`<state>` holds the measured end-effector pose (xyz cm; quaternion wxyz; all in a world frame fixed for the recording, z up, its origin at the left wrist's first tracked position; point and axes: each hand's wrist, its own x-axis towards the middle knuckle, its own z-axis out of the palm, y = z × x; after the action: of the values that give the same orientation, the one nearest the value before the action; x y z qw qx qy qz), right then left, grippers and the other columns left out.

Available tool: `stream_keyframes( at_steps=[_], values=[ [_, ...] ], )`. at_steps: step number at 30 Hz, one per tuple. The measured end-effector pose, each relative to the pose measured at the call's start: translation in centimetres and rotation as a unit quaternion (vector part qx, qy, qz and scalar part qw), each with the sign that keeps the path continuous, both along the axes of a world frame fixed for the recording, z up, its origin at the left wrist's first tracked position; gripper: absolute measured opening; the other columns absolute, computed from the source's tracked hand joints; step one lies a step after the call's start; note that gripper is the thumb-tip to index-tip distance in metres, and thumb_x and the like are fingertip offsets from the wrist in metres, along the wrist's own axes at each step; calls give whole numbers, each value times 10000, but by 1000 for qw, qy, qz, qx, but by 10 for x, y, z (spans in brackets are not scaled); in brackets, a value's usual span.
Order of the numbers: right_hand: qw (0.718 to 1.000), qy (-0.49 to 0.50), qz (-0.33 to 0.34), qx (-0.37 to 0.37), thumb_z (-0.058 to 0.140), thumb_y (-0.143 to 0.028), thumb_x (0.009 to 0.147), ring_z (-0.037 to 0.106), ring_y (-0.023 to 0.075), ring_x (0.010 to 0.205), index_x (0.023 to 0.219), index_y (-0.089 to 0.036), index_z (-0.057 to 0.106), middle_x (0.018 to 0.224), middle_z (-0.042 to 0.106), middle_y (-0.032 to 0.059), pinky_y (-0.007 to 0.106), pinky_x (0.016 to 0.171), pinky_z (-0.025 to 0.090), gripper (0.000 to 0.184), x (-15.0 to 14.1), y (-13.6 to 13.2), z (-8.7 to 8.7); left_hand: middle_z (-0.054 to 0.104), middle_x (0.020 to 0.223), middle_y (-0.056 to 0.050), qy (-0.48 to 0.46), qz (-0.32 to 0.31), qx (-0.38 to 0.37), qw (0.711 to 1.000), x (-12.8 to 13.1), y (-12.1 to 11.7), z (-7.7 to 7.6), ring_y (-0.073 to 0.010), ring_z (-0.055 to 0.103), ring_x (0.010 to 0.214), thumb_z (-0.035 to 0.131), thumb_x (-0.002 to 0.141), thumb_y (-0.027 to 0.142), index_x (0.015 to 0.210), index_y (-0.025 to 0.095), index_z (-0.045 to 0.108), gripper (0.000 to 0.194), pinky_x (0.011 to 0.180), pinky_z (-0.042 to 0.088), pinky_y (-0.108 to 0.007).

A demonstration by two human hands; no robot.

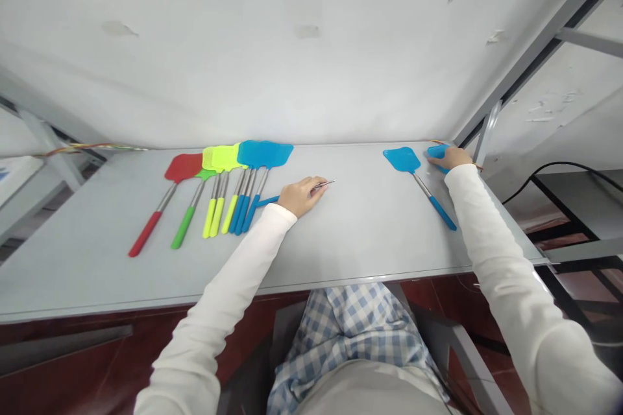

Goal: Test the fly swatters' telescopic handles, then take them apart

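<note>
My left hand [299, 198] is closed around a fly swatter handle [267, 200] near the middle of the table. Its blue grip sticks out to the left and its thin metal rod to the right, with no paddle visible at the tip. At the far right, my right hand [453, 157] has its fingers on a blue fly swatter paddle [437, 151], partly covering it. Just left of that hand lies a whole blue fly swatter [403, 159], its grip pointing toward me.
To the left lie a red fly swatter [183, 167], a green one [183, 228], several yellow ones [224, 157] and overlapping blue ones [265, 154]. The grey table [350, 233] meets the wall behind. A metal frame post [488, 126] and a black cable [559, 164] are at right.
</note>
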<state>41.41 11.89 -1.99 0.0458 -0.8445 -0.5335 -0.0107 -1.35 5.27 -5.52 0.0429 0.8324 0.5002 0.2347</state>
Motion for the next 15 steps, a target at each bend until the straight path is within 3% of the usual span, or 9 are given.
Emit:
stream_keyframes(
  at_steps=[3,5,8,10,12,15],
  values=[
    [999,-13,-52,7,568,-211,842,608,312,991,1066,-41,617,1072,618,265,384,770,450,286,-16,-9,15,706,920,-15,-4,-11,18,1000,2,0,-2,-132,647,805,422,938,434,1100,265,669,341,639,428,-221],
    [994,-27,-61,85,460,-174,872,606,281,941,1079,-67,588,1026,625,229,374,757,437,266,-33,-18,29,694,853,-13,-4,-10,35,999,6,0,-2,-129,642,773,407,944,437,1117,281,674,354,607,413,-222],
    [970,18,51,236,487,-217,825,574,228,782,911,-151,587,786,611,91,354,711,423,147,-68,-34,45,679,790,-17,3,-2,51,999,16,-1,0,-127,627,714,377,951,435,1139,296,678,381,581,398,-228],
    [936,147,158,278,510,-245,784,512,170,668,726,-192,528,648,530,17,306,647,415,81,-93,-41,45,690,817,-26,8,2,53,999,22,-1,0,-127,621,702,361,955,430,1142,295,678,392,583,399,-228],
    [883,304,238,266,493,-277,763,454,142,610,645,-215,459,592,462,-17,273,573,397,137,-116,-42,36,705,871,-37,11,3,51,999,26,1,0,-134,628,729,349,960,432,1148,291,673,400,591,403,-227],
    [812,440,270,271,474,-316,730,403,123,590,627,-225,428,598,431,-30,264,550,379,145,-141,-37,13,714,937,-52,25,-7,40,999,26,4,-3,-153,648,800,328,969,450,1179,284,655,422,596,405,-231]
  ],
)
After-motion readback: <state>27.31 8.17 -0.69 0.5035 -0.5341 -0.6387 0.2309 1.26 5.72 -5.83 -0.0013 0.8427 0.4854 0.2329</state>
